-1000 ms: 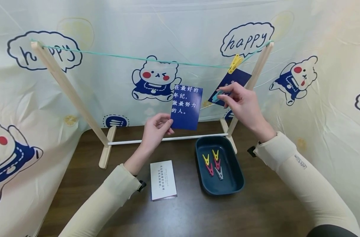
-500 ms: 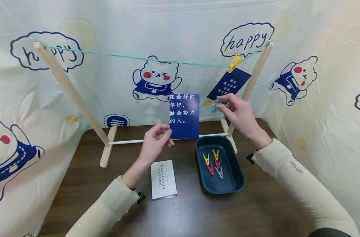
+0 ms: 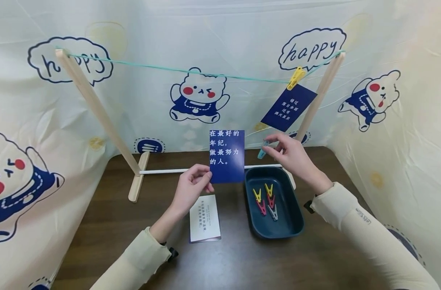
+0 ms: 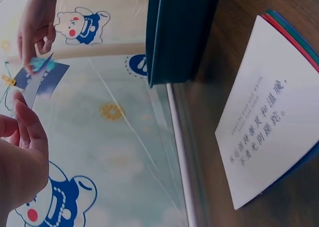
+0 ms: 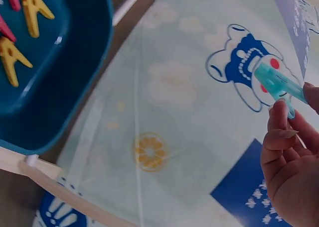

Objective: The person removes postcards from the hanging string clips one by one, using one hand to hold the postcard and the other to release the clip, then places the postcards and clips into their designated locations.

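Note:
My left hand (image 3: pixel 193 183) pinches a dark blue card (image 3: pixel 227 161) with white Chinese characters by its lower left edge, holding it upright below the string. To its right, my right hand (image 3: pixel 289 153) pinches a light blue clothespin (image 3: pixel 262 150) between thumb and fingers; the right wrist view shows the clothespin (image 5: pixel 279 82) at my fingertips. Card and clothespin are apart. Above the right hand, a second blue card (image 3: pixel 289 106) hangs tilted from the green string (image 3: pixel 206 75), held by a yellow clothespin (image 3: pixel 296 78).
The string spans two wooden posts (image 3: pixel 97 108) joined by a white rod (image 3: pixel 162 172). A dark teal tray (image 3: pixel 274 231) with several yellow, red and grey clothespins stands at right. Beside it lies a stack of cards (image 3: pixel 206 219), white on top. A printed curtain hangs behind.
Both hands have come down, the left with its card and the right with the light blue clothespin. The right hand now sits below the hanging card, which it partly covered before.

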`<state>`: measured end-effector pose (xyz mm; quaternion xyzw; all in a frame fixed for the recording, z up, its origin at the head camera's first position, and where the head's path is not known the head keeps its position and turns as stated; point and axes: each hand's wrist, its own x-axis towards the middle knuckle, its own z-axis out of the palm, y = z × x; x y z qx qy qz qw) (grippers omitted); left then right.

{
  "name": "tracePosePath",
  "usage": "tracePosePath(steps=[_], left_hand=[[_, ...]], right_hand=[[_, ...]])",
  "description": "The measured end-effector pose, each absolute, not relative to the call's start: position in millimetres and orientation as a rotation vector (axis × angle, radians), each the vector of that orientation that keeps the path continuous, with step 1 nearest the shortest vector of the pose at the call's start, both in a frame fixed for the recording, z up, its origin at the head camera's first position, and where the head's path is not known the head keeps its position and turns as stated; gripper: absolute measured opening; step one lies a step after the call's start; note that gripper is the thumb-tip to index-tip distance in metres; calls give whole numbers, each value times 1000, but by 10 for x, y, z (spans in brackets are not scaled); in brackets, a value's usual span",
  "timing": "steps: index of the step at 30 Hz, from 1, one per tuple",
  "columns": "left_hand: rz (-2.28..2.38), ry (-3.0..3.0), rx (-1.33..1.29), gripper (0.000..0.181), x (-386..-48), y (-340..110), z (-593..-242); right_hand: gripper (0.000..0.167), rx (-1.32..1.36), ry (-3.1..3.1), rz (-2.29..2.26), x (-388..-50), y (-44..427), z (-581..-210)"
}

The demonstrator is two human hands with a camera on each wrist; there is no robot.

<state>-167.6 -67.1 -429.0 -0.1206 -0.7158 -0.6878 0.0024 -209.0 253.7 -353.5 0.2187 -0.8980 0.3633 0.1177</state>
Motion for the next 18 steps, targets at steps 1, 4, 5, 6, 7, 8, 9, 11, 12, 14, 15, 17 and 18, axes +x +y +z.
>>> tracePosePath(steps=[1, 4, 5, 6, 7, 8, 9, 11, 12, 14, 15, 17, 18], left_hand=[[-2155, -2251, -362, 16, -1667, -686, -4303], [-2169, -2253, -300, 16, -1642, -731, -4337], [-2172, -2255, -282, 15, -1633, -744, -4348], [-2176, -2262, -264, 16, -1622, -758, -4360], [-2183, -2267, -247, 16, -1609, -773, -4370], [-2186, -2275, -235, 16, -1593, -787, -4382], [-2190, -2284, -226, 16, -1576, -801, -4395], [-2186, -2318, -208, 17, -1538, -827, -4428], [-2190, -2327, -202, 17, -1520, -837, -4450], [-2189, -2351, -188, 18, -1484, -854, -4504], [-2190, -2361, -178, 18, -1466, -863, -4535], [-2199, -2375, -154, 18, -1427, -872, -4601], [-2202, -2384, -136, 17, -1411, -878, -4640]], right_hand=[[27, 646, -2627, 1066, -2087, 2543, -3567], [27, 661, -2637, 1072, -2082, 2562, -3657], [27, 661, -2648, 1069, -2081, 2571, -3685], [27, 658, -2662, 1072, -2079, 2581, -3714], [27, 655, -2677, 1073, -2076, 2590, -3742], [27, 652, -2692, 1076, -2071, 2599, -3768], [27, 648, -2706, 1077, -2066, 2607, -3793], [26, 640, -2735, 1071, -2056, 2623, -3843], [26, 637, -2749, 1071, -2050, 2630, -3866], [26, 630, -2772, 1074, -2037, 2642, -3912], [26, 627, -2784, 1076, -2031, 2648, -3938], [26, 623, -2816, 1081, -2016, 2661, -3995], [26, 622, -2832, 1085, -2008, 2667, -4026]])
